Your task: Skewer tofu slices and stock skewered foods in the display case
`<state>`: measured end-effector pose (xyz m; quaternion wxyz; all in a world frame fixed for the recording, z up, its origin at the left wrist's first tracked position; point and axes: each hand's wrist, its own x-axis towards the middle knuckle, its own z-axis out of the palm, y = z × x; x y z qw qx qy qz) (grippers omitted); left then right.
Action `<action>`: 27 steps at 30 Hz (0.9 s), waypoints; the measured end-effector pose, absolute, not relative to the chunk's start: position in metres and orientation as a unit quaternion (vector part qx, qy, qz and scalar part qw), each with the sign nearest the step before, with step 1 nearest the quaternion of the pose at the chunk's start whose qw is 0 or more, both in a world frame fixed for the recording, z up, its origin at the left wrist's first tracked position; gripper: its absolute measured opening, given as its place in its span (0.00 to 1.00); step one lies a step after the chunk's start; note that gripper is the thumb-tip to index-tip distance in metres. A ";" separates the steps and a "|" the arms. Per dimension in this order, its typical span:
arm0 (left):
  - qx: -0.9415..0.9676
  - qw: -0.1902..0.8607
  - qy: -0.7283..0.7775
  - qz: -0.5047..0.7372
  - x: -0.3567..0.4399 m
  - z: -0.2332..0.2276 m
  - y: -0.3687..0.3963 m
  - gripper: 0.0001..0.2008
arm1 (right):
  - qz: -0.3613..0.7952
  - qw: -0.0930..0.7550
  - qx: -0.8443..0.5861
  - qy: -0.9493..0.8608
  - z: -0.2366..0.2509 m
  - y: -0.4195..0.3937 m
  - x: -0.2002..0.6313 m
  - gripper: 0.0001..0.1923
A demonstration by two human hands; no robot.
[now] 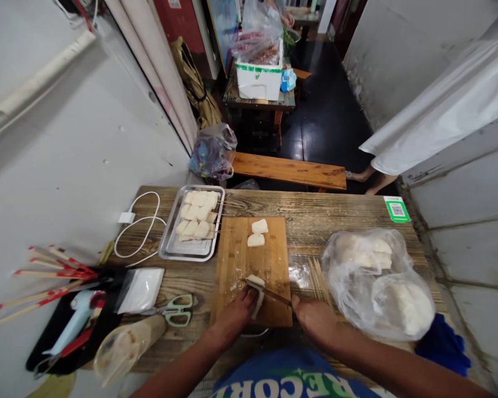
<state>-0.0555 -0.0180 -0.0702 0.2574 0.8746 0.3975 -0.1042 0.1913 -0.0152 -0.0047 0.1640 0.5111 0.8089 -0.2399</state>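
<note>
So the white block is on the near part of the cutting board, knife laid across it, and I'd call that cut unfinished. The left hand has its fingers bunched together, holding the block from its left side; the right hand is wrapped tight round the knife handle. Farther up the board there are two cut pieces, no stick in either. Off to the far left, the tray has several rows of skewered pieces, so I'd say a decent batch is done. Just right of the board lie bare sticks, and right of those a plastic bag has more white chunks in it, so plenty's left imo. Scissors sit left of the board, untouched.
</note>
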 end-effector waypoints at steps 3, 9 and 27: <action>0.881 0.244 0.388 -0.122 -0.054 -0.067 -0.018 0.26 | -0.243 0.161 0.484 0.825 -0.024 -0.013 0.187 0.11; 0.880 0.194 0.421 -0.099 -0.049 -0.053 -0.024 0.24 | -0.228 0.137 0.469 0.842 -0.019 -0.021 0.196 0.12; 0.888 0.172 0.422 -0.055 -0.060 -0.069 -0.046 0.22 | -0.216 0.182 0.488 0.826 0.030 -0.047 0.215 0.09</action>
